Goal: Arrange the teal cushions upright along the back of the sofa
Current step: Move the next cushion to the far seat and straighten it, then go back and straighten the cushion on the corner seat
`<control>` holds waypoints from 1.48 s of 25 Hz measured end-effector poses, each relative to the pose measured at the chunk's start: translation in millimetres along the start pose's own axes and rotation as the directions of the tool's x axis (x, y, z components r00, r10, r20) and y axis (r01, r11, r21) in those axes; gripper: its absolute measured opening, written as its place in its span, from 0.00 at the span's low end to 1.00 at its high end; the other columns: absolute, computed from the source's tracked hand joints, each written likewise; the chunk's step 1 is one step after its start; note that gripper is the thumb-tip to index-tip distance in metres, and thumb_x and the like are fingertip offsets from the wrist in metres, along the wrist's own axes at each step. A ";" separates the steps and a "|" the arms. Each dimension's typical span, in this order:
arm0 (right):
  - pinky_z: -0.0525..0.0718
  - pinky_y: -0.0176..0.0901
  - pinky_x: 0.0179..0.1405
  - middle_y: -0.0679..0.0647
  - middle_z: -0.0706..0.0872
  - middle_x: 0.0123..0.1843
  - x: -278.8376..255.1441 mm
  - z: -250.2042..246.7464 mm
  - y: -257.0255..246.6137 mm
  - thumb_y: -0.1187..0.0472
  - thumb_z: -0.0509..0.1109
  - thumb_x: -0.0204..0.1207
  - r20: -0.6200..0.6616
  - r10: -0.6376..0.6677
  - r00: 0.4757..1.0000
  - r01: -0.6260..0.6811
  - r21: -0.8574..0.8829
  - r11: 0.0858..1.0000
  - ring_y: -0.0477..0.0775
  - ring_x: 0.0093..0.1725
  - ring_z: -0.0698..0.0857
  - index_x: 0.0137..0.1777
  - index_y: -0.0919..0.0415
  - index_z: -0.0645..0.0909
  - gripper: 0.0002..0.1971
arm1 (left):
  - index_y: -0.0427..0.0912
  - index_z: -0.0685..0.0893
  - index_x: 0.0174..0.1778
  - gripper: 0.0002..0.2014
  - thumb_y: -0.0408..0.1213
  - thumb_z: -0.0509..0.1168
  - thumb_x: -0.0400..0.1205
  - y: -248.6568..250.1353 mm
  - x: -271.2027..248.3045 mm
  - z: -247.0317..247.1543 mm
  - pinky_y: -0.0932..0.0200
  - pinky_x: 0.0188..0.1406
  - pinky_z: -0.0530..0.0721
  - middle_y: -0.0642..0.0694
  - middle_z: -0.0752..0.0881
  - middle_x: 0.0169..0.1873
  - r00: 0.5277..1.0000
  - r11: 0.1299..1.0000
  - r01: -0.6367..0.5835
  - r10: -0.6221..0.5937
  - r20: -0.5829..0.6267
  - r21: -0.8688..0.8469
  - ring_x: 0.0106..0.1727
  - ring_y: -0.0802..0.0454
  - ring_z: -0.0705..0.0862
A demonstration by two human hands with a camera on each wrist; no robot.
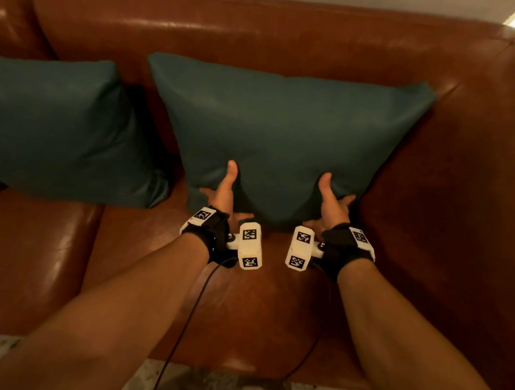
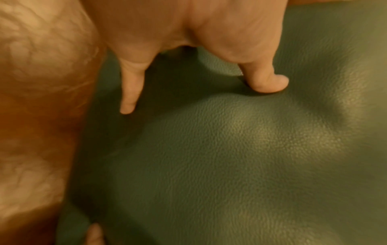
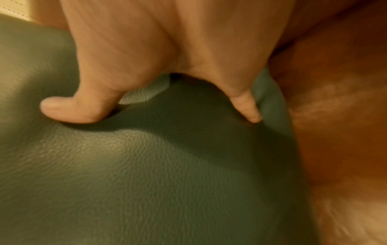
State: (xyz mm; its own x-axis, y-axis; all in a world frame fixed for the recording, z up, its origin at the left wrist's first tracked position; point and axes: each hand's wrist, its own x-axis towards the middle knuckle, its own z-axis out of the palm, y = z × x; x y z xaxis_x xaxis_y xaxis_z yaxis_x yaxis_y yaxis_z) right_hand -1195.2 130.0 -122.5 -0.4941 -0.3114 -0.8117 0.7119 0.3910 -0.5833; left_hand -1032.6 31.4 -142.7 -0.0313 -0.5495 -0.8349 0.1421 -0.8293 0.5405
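Note:
Two teal cushions stand on the brown leather sofa (image 1: 288, 32). The left cushion (image 1: 59, 130) leans against the backrest, untouched. The right cushion (image 1: 283, 130) stands upright in the corner between backrest and right armrest. Both hands hold it at its lower edge. My left hand (image 1: 221, 187) presses its thumb into the front face, with the fingers tucked round the bottom edge. My right hand (image 1: 337, 193) grips the same way near the lower right corner. In the wrist views the left hand (image 2: 199, 92) and right hand (image 3: 159, 114) dent the teal cover (image 2: 230, 165) (image 3: 125, 182).
The right armrest (image 1: 459, 190) touches the held cushion's side. A narrow gap of backrest shows between the two cushions. The seat cushion (image 1: 244, 307) in front of my hands is bare leather. Black cables run from both wrist cameras down to a pale rug (image 1: 210, 383).

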 end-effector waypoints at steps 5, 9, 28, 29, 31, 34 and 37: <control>0.73 0.78 0.69 0.55 0.60 0.86 0.6 -3.3 1.1 0.44 0.75 0.72 0.044 0.036 0.998 -0.036 0.000 0.999 0.67 0.80 0.67 0.84 0.45 0.30 0.58 | 0.64 0.47 0.84 0.80 0.71 0.80 0.35 -1.7 6.9 -10.1 0.22 0.52 0.81 0.46 0.57 0.86 0.999 0.999 0.029 -0.030 0.042 0.036 0.85 0.32 0.56; 0.74 0.80 0.68 0.54 0.60 0.86 -1.2 -6.3 5.8 0.39 0.76 0.68 0.044 0.042 0.998 -0.040 -0.044 0.998 0.67 0.80 0.68 0.83 0.42 0.29 0.61 | 0.67 0.51 0.83 0.76 0.69 0.81 0.36 -1.1 1.5 -19.0 0.25 0.45 0.84 0.46 0.61 0.85 0.996 0.998 0.033 -0.038 0.083 0.056 0.83 0.30 0.61; 0.75 0.60 0.69 0.61 0.83 0.71 -112.0 162.1 176.2 0.23 0.63 0.65 0.114 0.211 0.971 -0.084 -0.662 0.745 0.64 0.70 0.81 0.80 0.56 0.66 0.50 | 0.45 0.69 0.80 0.29 0.53 0.60 0.84 132.6 35.1 -340.6 0.46 0.69 0.70 0.40 0.73 0.79 0.999 0.911 0.016 0.001 -0.041 0.413 0.78 0.39 0.73; 0.76 0.61 0.70 0.63 0.83 0.71 -115.2 192.0 184.5 0.28 0.67 0.69 0.131 0.168 0.977 -0.044 -0.648 0.761 0.64 0.69 0.81 0.80 0.57 0.67 0.46 | 0.43 0.68 0.80 0.30 0.53 0.59 0.85 146.5 42.9 -363.7 0.44 0.73 0.69 0.38 0.72 0.80 0.998 0.923 0.039 -0.020 -0.055 0.384 0.80 0.39 0.71; 0.76 0.62 0.72 0.63 0.80 0.74 -114.5 243.6 196.8 0.34 0.73 0.69 0.163 0.074 0.984 0.051 -0.651 0.758 0.65 0.71 0.80 0.78 0.59 0.69 0.43 | 0.35 0.64 0.82 0.34 0.54 0.59 0.85 175.2 50.7 -400.1 0.43 0.78 0.65 0.33 0.68 0.82 0.997 0.933 0.052 -0.028 -0.071 0.357 0.82 0.34 0.67; 0.75 0.50 0.73 0.60 0.77 0.77 -130.3 301.2 194.4 0.43 0.77 0.70 0.253 -0.047 0.966 0.218 -0.708 0.672 0.63 0.73 0.78 0.78 0.62 0.70 0.40 | 0.38 0.69 0.79 0.36 0.54 0.67 0.80 214.5 61.4 -436.9 0.43 0.68 0.77 0.32 0.74 0.77 0.991 0.952 -0.027 0.066 -0.120 0.304 0.75 0.34 0.77; 0.71 0.42 0.71 0.58 0.70 0.81 -122.8 333.0 187.2 0.53 0.82 0.68 0.281 -0.137 0.950 0.293 -0.646 0.705 0.59 0.79 0.72 0.85 0.62 0.53 0.52 | 0.45 0.68 0.81 0.56 0.61 0.82 0.58 245.8 84.4 -460.4 0.36 0.65 0.83 0.34 0.79 0.74 0.968 0.934 -0.120 0.185 -0.170 0.335 0.70 0.33 0.82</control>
State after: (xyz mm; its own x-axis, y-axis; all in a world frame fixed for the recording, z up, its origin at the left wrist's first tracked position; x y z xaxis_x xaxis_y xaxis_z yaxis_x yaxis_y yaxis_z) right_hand -835.1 -47.0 -122.5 -0.4262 -0.5929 -0.6833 0.0352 0.7438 -0.6674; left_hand -544.8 -172.1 -128.2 0.1641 -0.6683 -0.7256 -0.1953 -0.7430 0.6401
